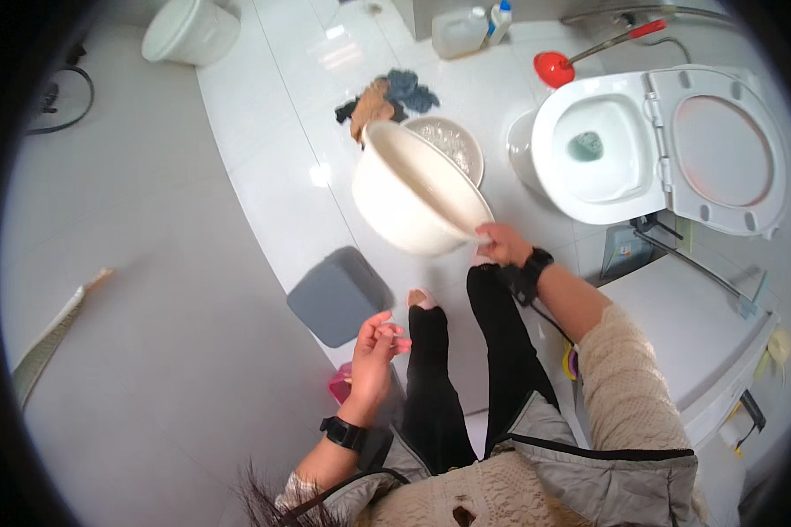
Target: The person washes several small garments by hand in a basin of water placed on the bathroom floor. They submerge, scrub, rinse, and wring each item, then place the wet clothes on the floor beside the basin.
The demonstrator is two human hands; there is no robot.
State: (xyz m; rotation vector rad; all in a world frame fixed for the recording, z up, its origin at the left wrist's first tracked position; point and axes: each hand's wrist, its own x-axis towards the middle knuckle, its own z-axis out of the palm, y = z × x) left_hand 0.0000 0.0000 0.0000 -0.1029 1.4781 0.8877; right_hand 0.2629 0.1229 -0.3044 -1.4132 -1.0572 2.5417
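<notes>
My right hand [504,244] grips the near right rim of a large cream basin [395,198], which hangs tilted on its side with its mouth toward the right. Behind it, partly hidden, a smaller round basin [453,140] of foamy water sits on the tiles. Wet clothes [373,107] in tan, blue and black lie heaped on the floor beside the basins. My left hand [378,347] holds nothing; its fingers are loosely bent and apart, close to a grey square stool [338,294].
On the right stands a toilet [602,145] with its lid up, a red plunger [555,68] behind it. Plastic bottles [461,33] stand by the far wall, and a white bucket [192,32] at the far left. A white appliance-like box [677,307] is by my right arm.
</notes>
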